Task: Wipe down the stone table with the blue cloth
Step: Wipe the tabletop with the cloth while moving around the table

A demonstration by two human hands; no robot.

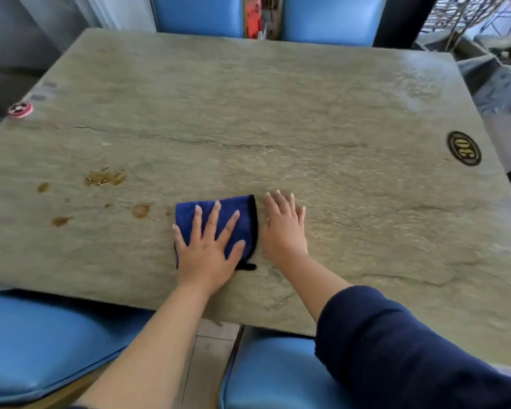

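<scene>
**Folded cloth under a flat left hand**

The folded dark-blue, black-edged cloth (233, 219) lies near the grey-green stone table's (278, 98) near edge, long axis running away from the person; the left hand (208, 246) presses it, fingers splayed; the right hand (285, 228) rests flat just beside; brown spill stains (105, 178) sit leftward.

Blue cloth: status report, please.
Left hand flat on folded blue cloth. Right hand flat on grey stone table. Brown spills left, unwiped.
</scene>
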